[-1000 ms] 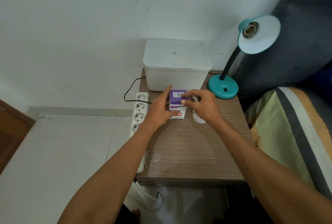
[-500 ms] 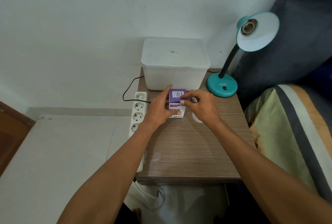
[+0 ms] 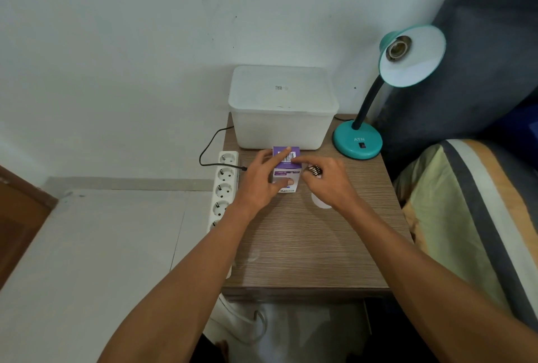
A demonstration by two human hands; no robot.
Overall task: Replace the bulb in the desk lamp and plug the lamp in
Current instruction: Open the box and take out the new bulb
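A purple and white bulb box [image 3: 286, 172] stands on the wooden bedside table [image 3: 305, 246]. My left hand [image 3: 260, 185] grips its left side, index finger across the top. My right hand [image 3: 329, 185] pinches the box's top flap at the barcode. A bulb lies on the table under my right hand, with its metal screw base [image 3: 314, 171] and part of its white globe [image 3: 320, 202] showing. The teal desk lamp [image 3: 358, 141] stands at the back right, its shade [image 3: 416, 63] tilted toward me with an empty socket [image 3: 397, 48]. Its black plug [image 3: 243, 168] lies loose by the white power strip [image 3: 225, 185].
A lidded white plastic container [image 3: 282, 106] sits at the table's back, right behind the box. The power strip hangs along the table's left edge above the white floor. A bed with a striped cover [image 3: 471, 217] borders the right side. The wall is close behind.
Both hands stay on the bulb box. My left index finger has slid onto the box top, and my right fingertips have shifted along the flap. The view has tilted slightly.
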